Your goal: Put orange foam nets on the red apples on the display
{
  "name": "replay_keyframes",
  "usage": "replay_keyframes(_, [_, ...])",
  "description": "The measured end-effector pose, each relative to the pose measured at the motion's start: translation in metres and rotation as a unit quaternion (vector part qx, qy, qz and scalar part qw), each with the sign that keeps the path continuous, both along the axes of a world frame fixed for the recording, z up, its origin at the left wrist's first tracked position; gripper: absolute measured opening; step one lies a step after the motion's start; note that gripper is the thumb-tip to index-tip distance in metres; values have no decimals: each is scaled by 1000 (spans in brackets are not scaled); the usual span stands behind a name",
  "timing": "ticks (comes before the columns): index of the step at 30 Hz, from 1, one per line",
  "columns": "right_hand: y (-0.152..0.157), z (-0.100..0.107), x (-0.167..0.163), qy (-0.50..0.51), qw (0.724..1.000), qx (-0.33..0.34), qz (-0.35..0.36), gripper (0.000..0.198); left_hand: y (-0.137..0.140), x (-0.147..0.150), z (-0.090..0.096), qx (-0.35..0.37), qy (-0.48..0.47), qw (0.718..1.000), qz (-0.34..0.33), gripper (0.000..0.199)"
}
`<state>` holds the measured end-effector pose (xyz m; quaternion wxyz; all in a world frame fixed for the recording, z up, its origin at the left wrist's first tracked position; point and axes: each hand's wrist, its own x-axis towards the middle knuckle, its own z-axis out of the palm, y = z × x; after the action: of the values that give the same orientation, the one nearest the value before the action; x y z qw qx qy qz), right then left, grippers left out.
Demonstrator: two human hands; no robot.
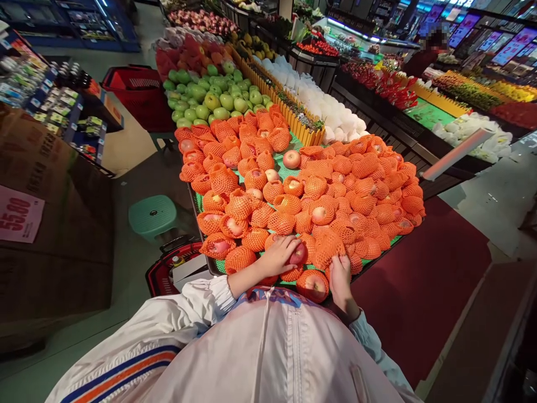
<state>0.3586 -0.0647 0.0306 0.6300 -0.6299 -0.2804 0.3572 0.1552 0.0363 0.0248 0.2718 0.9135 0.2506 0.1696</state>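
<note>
My left hand (282,256) is closed around a bare red apple (298,254), its fingers lying over the top. Just to the right, my right hand (340,273) pinches the lower edge of an orange foam net sleeve (328,249); whether an apple sits inside that sleeve I cannot tell. Between my hands, near the front edge, lies a netted apple (312,284) with its top showing. Around them spread many apples in orange foam nets (361,190), and one bare apple (291,159) rests farther back on the green mat.
Green fruit (218,98) is heaped behind the apples, with white-wrapped fruit (331,109) beyond a yellow fence (308,134). On the left stand a green stool (152,216), a red basket (161,277) and stacked red baskets (134,92). Another person (423,56) is at the far right.
</note>
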Motion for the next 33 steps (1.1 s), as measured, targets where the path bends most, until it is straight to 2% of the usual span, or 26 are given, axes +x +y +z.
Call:
replay_keyframes(3, [-1, 5, -6, 57, 998, 6, 8, 25, -3, -2, 3, 5, 13, 1000, -13, 77])
replay_keyframes(5, [0, 10, -9, 60, 998, 11, 23, 31, -4, -4, 3, 7, 23, 999, -27, 77])
replay_keyframes(9, [2, 15, -13, 32, 998, 10, 45, 27, -7, -7, -2, 1, 33, 999, -40, 72])
replay_keyframes(14, [1, 12, -10, 1, 999, -33, 4, 24, -10, -8, -4, -3, 23, 999, -34, 81])
replay_keyframes(16, [-1, 12, -9, 1, 999, -34, 15, 24, -11, -8, -3, -8, 12, 999, -31, 84])
replay_keyframes(19, [-3, 14, -10, 10, 998, -23, 50, 14, -12, -9, -1, -29, -6, 999, -28, 84])
replay_keyframes(23, [-2, 16, -11, 58, 998, -14, 5, 35, -12, -10, 6, -47, -8, 998, -40, 88])
replay_keyframes(25, [-1, 16, -11, 87, 996, 7, 3, 38, -11, -10, 12, -46, -23, 997, -51, 90])
replay_keyframes(29, [-5, 17, -13, 149, 985, 34, 78, 49, -10, -12, 23, -68, -97, 991, -64, 77])
replay_keyframes(31, [-10, 18, -17, 177, 978, 30, 106, 58, -12, -13, 27, -101, -138, 983, -64, 63])
replay_keyframes(33, [-15, 19, -23, 189, 974, 29, 121, 55, -17, -14, 30, -141, -165, 975, -45, 52])
